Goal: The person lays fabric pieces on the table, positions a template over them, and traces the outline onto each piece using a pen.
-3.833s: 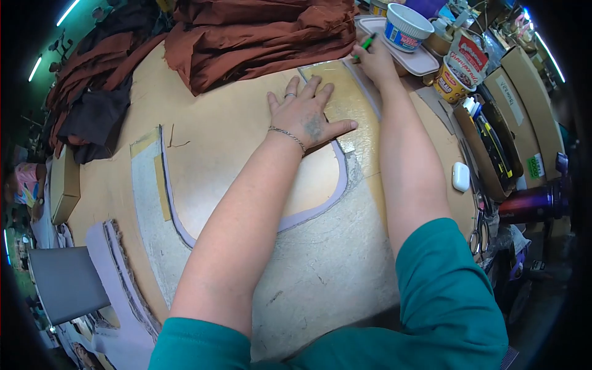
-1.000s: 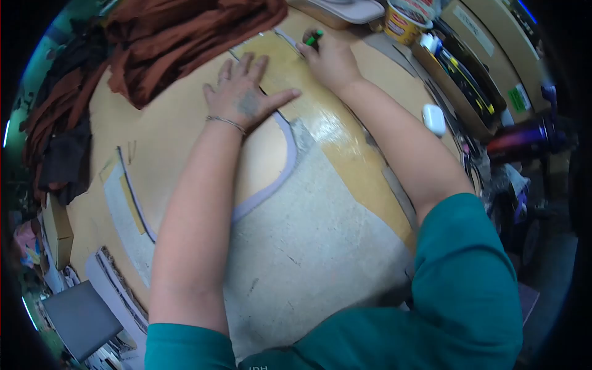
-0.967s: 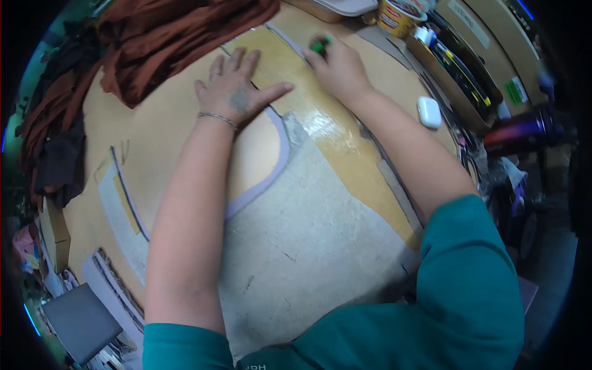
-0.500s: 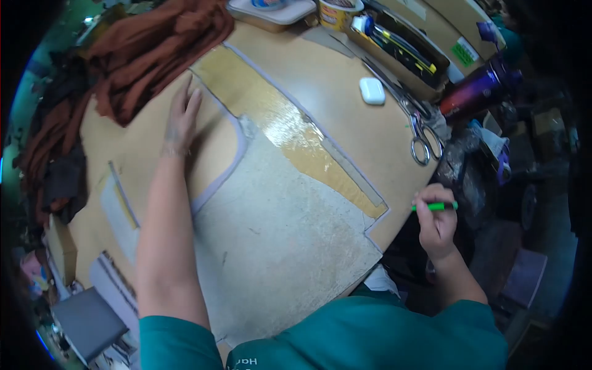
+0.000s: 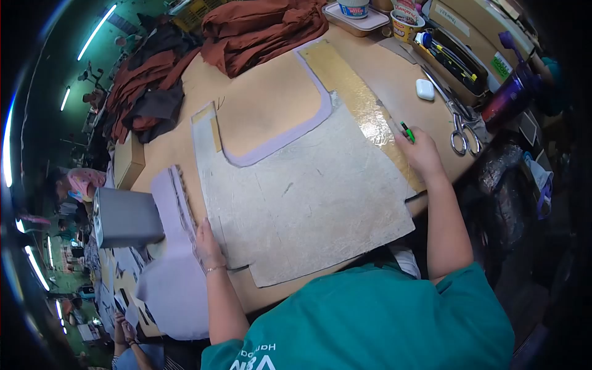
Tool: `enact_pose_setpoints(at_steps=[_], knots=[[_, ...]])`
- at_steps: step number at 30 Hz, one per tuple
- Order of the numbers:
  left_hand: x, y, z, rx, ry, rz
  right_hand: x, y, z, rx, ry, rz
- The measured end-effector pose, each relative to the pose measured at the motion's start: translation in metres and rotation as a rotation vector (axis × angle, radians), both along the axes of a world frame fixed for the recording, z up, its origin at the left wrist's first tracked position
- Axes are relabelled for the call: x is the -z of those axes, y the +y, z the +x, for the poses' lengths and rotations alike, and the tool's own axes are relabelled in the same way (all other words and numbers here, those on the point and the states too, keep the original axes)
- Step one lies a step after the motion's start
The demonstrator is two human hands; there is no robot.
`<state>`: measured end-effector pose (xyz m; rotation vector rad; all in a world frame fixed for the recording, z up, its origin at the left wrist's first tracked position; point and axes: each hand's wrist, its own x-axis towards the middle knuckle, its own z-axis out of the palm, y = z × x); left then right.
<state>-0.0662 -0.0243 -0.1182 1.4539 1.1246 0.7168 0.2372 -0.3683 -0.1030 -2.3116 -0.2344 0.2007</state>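
Observation:
A large grey pattern template (image 5: 308, 203) with a shiny gold strip (image 5: 342, 77) along one side lies over lilac fabric (image 5: 283, 147), which shows around its curved cut-out. My left hand (image 5: 209, 246) grips the template's left edge, beside a folded lilac piece (image 5: 176, 280); the fingertips are partly hidden. On the opposite side, my right hand (image 5: 420, 153) rests at the gold strip's edge, closed around a green pen (image 5: 407, 131) that points up.
Scissors (image 5: 459, 120), a white case (image 5: 425, 89) and a box of pens (image 5: 453, 61) sit at the right, near a purple bottle (image 5: 512, 95). Brown cloth (image 5: 259, 34) is heaped at the back. A grey box (image 5: 128, 217) stands at left. Another person's hands (image 5: 125, 327) appear lower left.
My view has turned left. My left hand has come down from beside the cut-out to the left edge. My right hand, with the pen, has moved onto the template's right edge; more lilac shows at the cut-out.

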Motion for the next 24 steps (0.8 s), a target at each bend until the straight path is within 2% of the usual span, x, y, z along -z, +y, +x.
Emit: enact_pose_setpoints(at_steps=[3,6,7,9,12,15,18,21,24], knots=[[0.001,-0.013,0.002,0.056,-0.06,-0.001,0.003,-0.031,-0.008,0.028,-0.002,0.073],[0.015,-0.01,-0.001,0.176,0.033,0.109,0.014,-0.06,-0.008,0.047,-0.049,0.17],[0.019,-0.01,-0.002,0.169,0.258,0.436,0.016,-0.064,-0.006,0.051,-0.065,0.212],[0.024,-0.014,-0.002,0.129,0.716,1.084,0.004,-0.064,-0.01,0.035,-0.093,0.032],[0.019,-0.023,0.003,0.015,0.692,1.097,0.006,-0.059,-0.015,0.045,-0.166,-0.106],[0.008,-0.02,0.005,0.064,0.754,0.683,0.008,-0.058,-0.015,-0.02,-0.21,-0.113],[-0.009,-0.028,0.008,0.006,0.852,0.574,0.011,-0.06,-0.012,-0.038,-0.242,-0.102],[0.012,-0.021,0.0,-0.071,0.883,0.945,0.023,-0.069,-0.003,-0.061,-0.194,-0.041],[0.013,-0.015,0.001,-0.003,0.767,0.725,0.027,-0.072,-0.002,-0.07,-0.163,0.043]])
